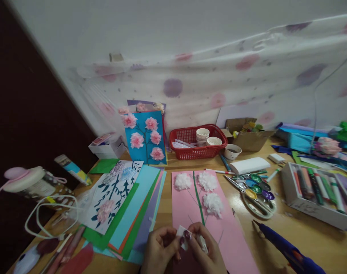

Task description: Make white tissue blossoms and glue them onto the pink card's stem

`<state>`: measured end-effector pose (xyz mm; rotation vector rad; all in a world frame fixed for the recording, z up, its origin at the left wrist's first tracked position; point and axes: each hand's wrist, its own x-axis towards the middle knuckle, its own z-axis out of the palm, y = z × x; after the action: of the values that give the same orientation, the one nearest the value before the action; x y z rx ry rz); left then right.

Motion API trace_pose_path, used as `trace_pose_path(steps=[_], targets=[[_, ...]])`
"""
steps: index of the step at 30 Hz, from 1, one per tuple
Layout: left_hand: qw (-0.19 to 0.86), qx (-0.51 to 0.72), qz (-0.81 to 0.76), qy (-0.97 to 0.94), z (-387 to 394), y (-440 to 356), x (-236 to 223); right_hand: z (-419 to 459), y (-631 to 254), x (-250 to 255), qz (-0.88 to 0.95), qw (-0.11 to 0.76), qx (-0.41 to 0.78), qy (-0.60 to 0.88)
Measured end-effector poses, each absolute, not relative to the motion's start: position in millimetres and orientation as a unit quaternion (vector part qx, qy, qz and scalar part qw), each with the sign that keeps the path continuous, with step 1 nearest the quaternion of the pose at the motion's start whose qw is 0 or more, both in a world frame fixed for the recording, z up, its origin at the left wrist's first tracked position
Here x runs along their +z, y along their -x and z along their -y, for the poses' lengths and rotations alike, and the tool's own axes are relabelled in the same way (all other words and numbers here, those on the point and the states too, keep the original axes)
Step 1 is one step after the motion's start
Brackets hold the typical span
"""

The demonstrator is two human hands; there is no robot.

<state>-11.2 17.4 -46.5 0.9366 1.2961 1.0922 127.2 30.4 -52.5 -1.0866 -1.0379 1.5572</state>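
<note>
Over the lower part of a pink sheet (182, 203), my left hand (161, 249) pinches a small white piece of paper (181, 230), perhaps tissue. Thumb and fingers of my right hand (203, 247) close on the same piece, and a bit more white shows among its fingers. Just beyond, the sheet bears fluffy white paper flowers (213, 205) beside a green stem (199, 198) with thin drawn lines branching off. A blue glue gun (284, 243) lies to the right of my right hand.
Coloured paper sheets (146, 213) lie stacked at left, near a bottle (33, 182) and a white cable (37, 228). Behind stand a blue flower card (146, 140) and a red basket (184, 154). Scissors (259, 209), a paint palette (251, 193) and a marker box (307, 205) occupy the right.
</note>
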Motion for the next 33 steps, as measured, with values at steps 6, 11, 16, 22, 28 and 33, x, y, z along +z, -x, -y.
trace_pose_path(steps=[6, 11, 16, 22, 28, 33], targets=[[0.57, 0.491, -0.557, -0.352, -16.3, 6.6, -38.4, -27.2, -129.7, -44.1, 0.407, 0.461, 0.648, 0.448], [0.579, 0.558, -0.494, -0.331, -15.2, 7.4, -33.0, -27.0, -132.4, -46.5, 0.448, 0.437, 0.643, 0.441], [0.569, 0.587, -0.483, -0.313, -14.1, 10.2, -35.8, -26.6, -134.0, -43.4, 0.5, 0.429, 0.6, 0.453], [0.56, 0.556, -0.515, -0.333, -13.5, 11.5, -33.7, -26.5, -134.9, -31.9, 0.516, 0.43, 0.57, 0.474], [0.57, 0.499, -0.539, -0.369, -14.6, 11.9, -29.3, -27.9, -135.1, -30.9, 0.509, 0.434, 0.568, 0.479], [0.561, 0.494, -0.542, -0.384, -14.2, 13.2, -28.4, -25.5, -136.3, -35.8, 0.501, 0.459, 0.557, 0.478]])
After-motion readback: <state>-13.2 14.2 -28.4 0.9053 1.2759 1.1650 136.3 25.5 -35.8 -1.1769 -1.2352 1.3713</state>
